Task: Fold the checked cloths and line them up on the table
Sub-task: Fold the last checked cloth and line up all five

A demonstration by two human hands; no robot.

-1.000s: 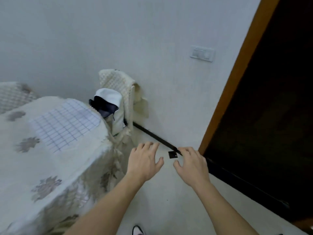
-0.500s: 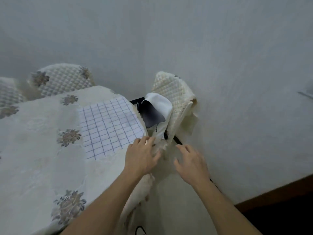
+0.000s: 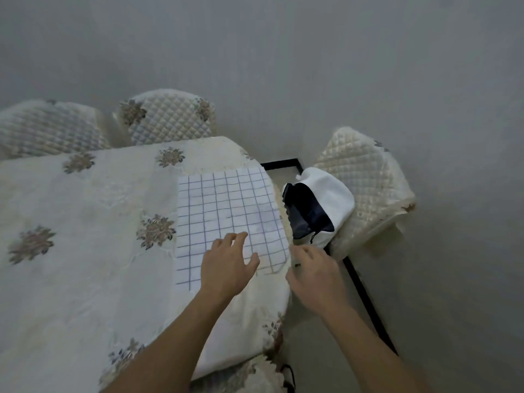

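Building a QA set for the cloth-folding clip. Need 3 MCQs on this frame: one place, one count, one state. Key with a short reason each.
1. Where does the checked cloth lie?
A. at the right end of the table, near the edge
B. draped over a chair back
C. on the floor

2. How many checked cloths are in view?
A. three
B. two
C. one

3. What is the left hand doing?
A. gripping a bunched cloth lifted off the table
B. open, fingers spread, over the cloth's near edge
C. resting on the white and dark bag

Answers:
1 A: the cloth lies flat on the floral tablecloth by the table's right edge.
2 C: only one gridded cloth shows.
3 B: the fingers are spread and nothing is held; the right hand is also empty, beside the table edge.
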